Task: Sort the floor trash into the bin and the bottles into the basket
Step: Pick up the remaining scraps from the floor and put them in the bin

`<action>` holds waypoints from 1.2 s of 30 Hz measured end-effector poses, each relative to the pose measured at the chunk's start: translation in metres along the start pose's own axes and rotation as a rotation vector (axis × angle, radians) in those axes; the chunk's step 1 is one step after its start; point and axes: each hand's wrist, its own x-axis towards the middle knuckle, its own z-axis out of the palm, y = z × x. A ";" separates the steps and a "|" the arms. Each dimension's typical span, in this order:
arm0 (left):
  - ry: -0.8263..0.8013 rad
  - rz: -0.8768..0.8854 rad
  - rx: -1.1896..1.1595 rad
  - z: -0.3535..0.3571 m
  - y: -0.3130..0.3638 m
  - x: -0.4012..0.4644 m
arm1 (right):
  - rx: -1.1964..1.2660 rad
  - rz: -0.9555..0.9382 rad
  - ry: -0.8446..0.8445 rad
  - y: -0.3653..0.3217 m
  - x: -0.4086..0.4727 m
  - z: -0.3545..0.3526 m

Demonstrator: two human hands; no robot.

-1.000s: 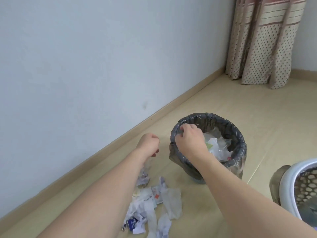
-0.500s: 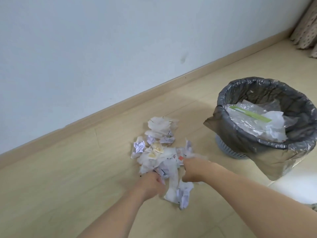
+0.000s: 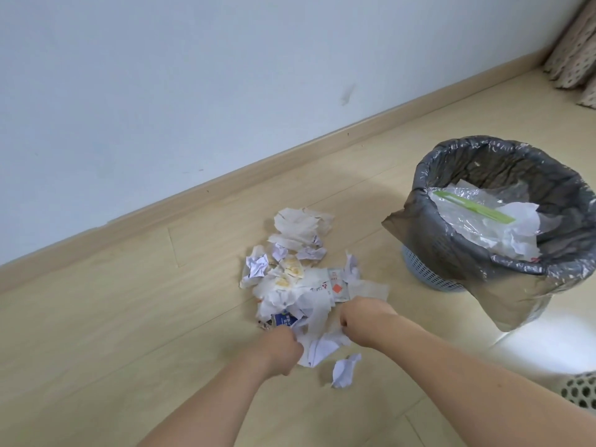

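Observation:
A pile of crumpled paper and wrappers point(image 3: 296, 279) lies on the wooden floor near the wall. My left hand point(image 3: 279, 350) and my right hand point(image 3: 364, 321) are down at the pile's near edge, fingers curled into the white paper scraps point(image 3: 319, 343) between them. One loose paper ball point(image 3: 345, 371) lies just in front of my hands. The bin point(image 3: 429, 175), lined with a grey bag, stands to the right with plastic film and paper inside. A corner of the white perforated basket point(image 3: 580, 391) shows at the right edge. No bottle is visible.
A white wall with a wooden skirting board point(image 3: 225, 179) runs behind the pile. A dotted curtain point(image 3: 577, 50) hangs at the top right corner. The bin bag's loose flap point(image 3: 512, 304) droops over the bin's near side.
My hands left the bin's rim and came down to the paper pile. The view swung left and down. My hands have since pulled a little nearer with paper gathered between them.

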 end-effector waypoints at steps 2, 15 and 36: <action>-0.013 -0.006 0.053 -0.020 0.004 -0.008 | 0.050 0.015 0.014 0.001 -0.004 -0.010; 0.403 0.149 0.870 -0.124 0.076 -0.055 | 0.457 0.150 0.002 0.040 -0.065 -0.118; 0.394 0.515 0.155 -0.136 0.304 -0.047 | 0.757 0.676 0.556 0.195 -0.115 -0.109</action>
